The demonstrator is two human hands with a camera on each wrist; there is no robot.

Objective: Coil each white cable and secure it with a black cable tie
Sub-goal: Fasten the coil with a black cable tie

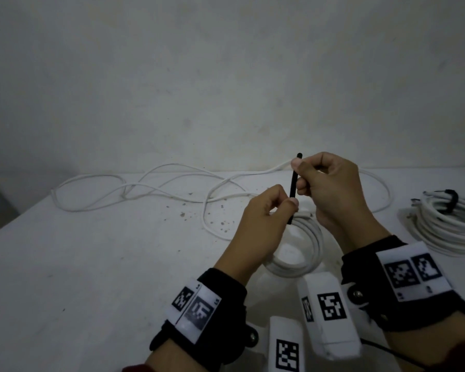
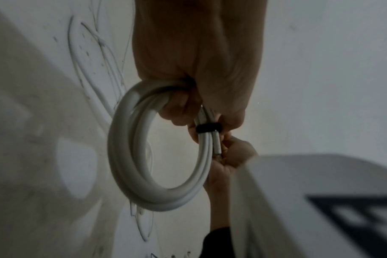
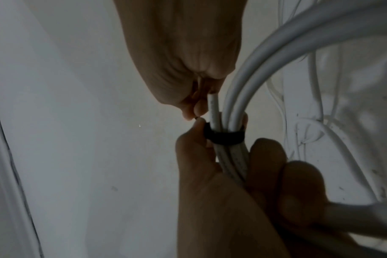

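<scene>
A coil of white cable [image 1: 310,237] hangs under my two hands, just above the white table [image 1: 91,264]. My left hand [image 1: 287,204] grips the coil, its fingers curled round the strands [image 2: 130,148], and its thumb presses the lower part of a black cable tie [image 1: 293,186]. My right hand [image 1: 298,173] pinches the upper part of the tie, whose free end points up. In both wrist views the tie [image 3: 225,137] is looped round the bundled strands [image 3: 254,69] beside a cut cable end. The tie's fastening is hidden by fingers.
A long loose white cable [image 1: 145,189] sprawls across the back of the table along the wall. Another white coil [image 1: 446,226], bound by a black tie [image 1: 451,200], lies at the right edge. Small dark crumbs dot the table's middle.
</scene>
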